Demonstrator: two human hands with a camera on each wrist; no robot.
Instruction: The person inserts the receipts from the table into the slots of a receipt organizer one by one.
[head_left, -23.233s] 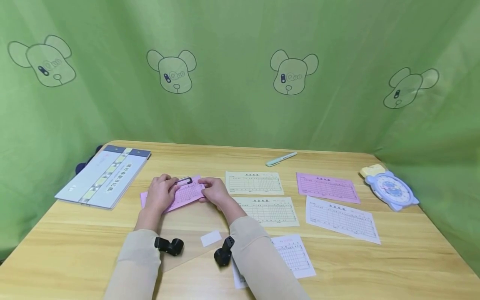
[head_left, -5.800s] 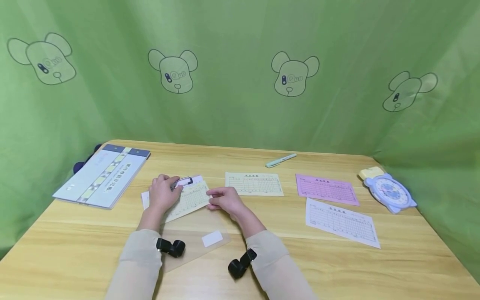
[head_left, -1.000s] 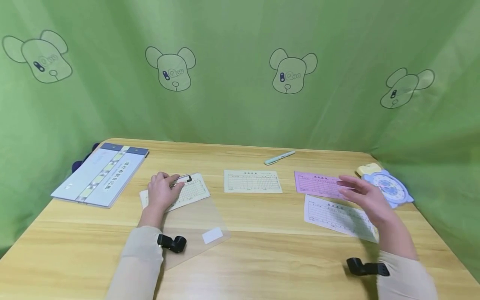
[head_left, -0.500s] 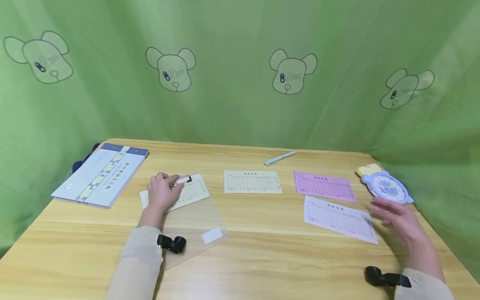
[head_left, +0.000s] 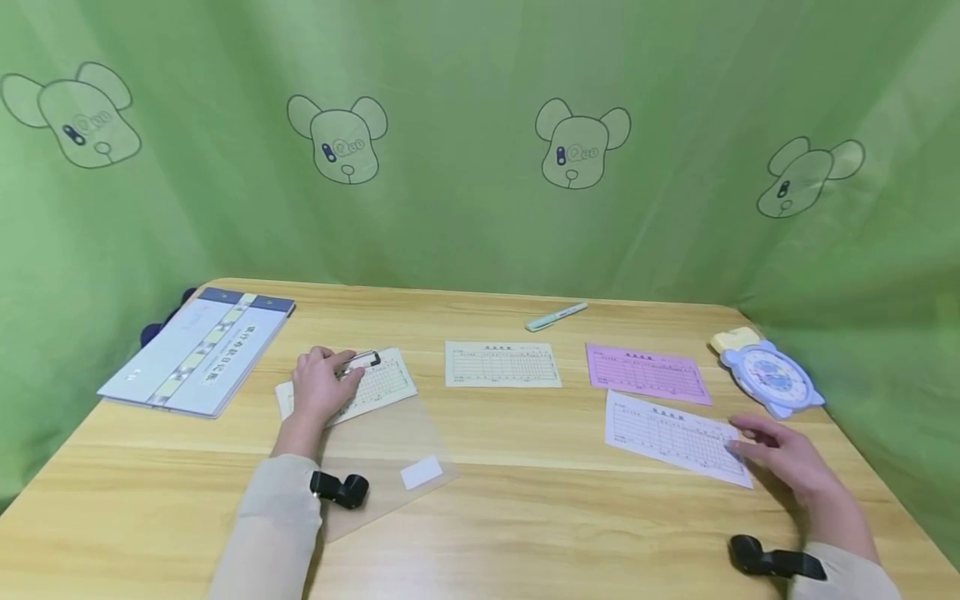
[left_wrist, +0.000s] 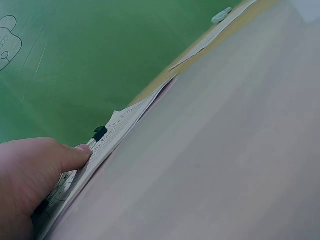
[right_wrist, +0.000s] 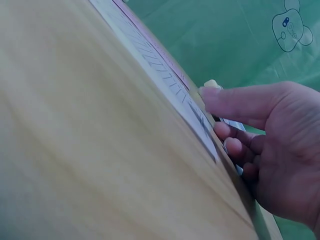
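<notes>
My left hand (head_left: 321, 385) pinches the metal clip (head_left: 363, 361) at the top of a see-through clipboard (head_left: 375, 454). Several printed forms lie on the board, a cream form (head_left: 386, 382) uppermost; part of the stack is hidden by the hand. In the left wrist view my thumb (left_wrist: 75, 157) presses on the clip's wire. On the right, my right hand (head_left: 787, 458) hovers at the right end of a white form (head_left: 667, 433), thumb and fingers apart. The right wrist view shows the fingertips (right_wrist: 212, 95) beside that sheet's edge, with no clear grip on it.
A cream form (head_left: 502, 364) and a pink form (head_left: 647, 372) lie flat on the table. Behind them is a pale green pen (head_left: 557, 317). At the right sit a blue clock-like toy (head_left: 776, 379) and a yellow block (head_left: 735, 337). A light blue ledger (head_left: 198, 354) lies at the left.
Forms from the middle and front of the table went onto the clipboard, pink first, cream later. My right hand has since moved right, down to the white form's end. The left hand stays on the clip.
</notes>
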